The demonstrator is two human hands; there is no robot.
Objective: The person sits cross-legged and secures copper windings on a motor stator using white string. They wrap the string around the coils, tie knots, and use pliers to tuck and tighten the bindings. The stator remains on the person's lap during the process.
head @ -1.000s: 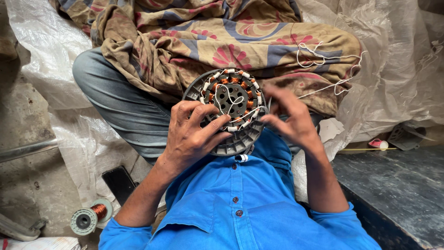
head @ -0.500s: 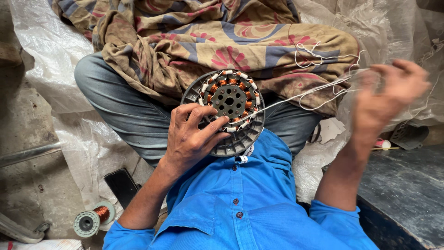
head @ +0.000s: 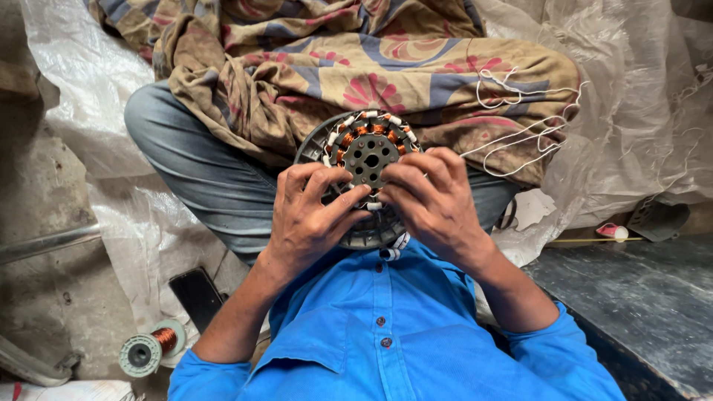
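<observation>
Resting on the person's lap against a patterned cloth (head: 356,67), a round motor stator (head: 369,152) shows its copper coils wound around a dark perforated core, with white insulating sleeves between the windings. The left hand (head: 310,217) is curled on the stator's lower left edge, its fingers closed over the rim. The right hand (head: 434,197) is clamped on the lower right side, fingers bent onto the coils beside the core. A loose white thread (head: 520,111) trails from the stator across the cloth toward the right. Below the hands lies the person's blue buttoned shirt (head: 386,327). Grey trousers (head: 193,171) cover the leg at the left. On the floor to the lower left stand a spool of copper wire (head: 152,349) and, near it, a dark phone (head: 197,297). White plastic sheeting (head: 639,111) surrounds the scene.
</observation>
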